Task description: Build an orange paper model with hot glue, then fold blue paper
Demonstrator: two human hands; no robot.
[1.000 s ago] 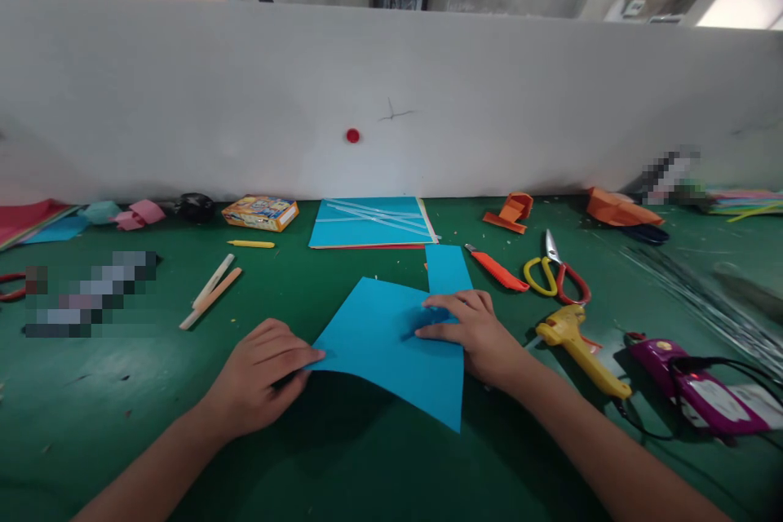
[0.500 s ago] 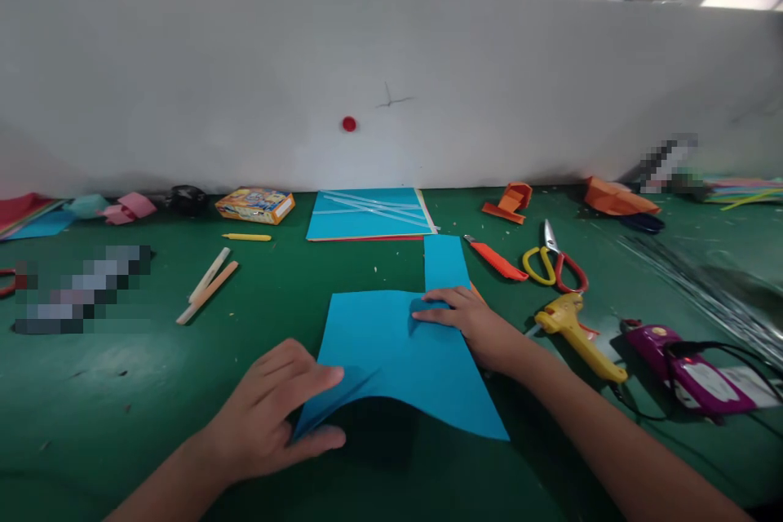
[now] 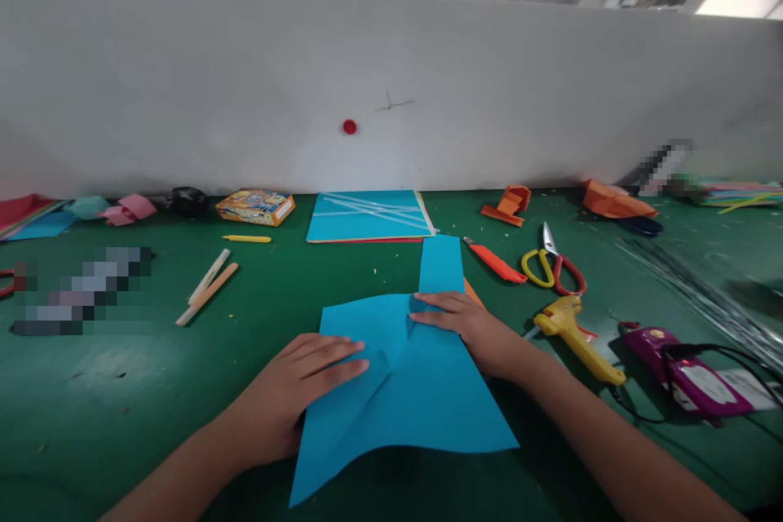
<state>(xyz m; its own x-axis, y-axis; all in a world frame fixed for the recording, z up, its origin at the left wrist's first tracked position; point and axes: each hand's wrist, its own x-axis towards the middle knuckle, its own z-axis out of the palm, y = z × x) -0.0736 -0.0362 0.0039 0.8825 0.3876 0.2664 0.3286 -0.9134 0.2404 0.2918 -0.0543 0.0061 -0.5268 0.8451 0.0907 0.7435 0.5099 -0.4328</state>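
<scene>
A large blue sheet of paper (image 3: 416,408) lies bent on the table before me, its near edge bowed up and a crease across its left half. My left hand (image 3: 324,375) holds its left side, fingers stretched over the top; the thumb is hidden. My right hand (image 3: 458,322) grips the sheet near its upper right, where a small part bulges between the fingertips. Just beyond that hand, a narrower blue paper strip (image 3: 441,261) extends away, partly covered by the sheet. An orange piece (image 3: 472,294) shows beside the right hand.
Blue sheets (image 3: 367,220) carrying thin strips lie at the back. To the right are an orange cutter (image 3: 497,263), scissors (image 3: 554,261), a yellow glue gun (image 3: 578,338) and a purple power strip (image 3: 685,371). Leftward lie two sticks (image 3: 209,285), a yellow crayon (image 3: 248,239) and a box (image 3: 255,207).
My left hand has moved right and slightly up, laying its fingers over the sheet. The sheet's left side has unrolled, its near corner coming towards me. My right hand has barely moved.
</scene>
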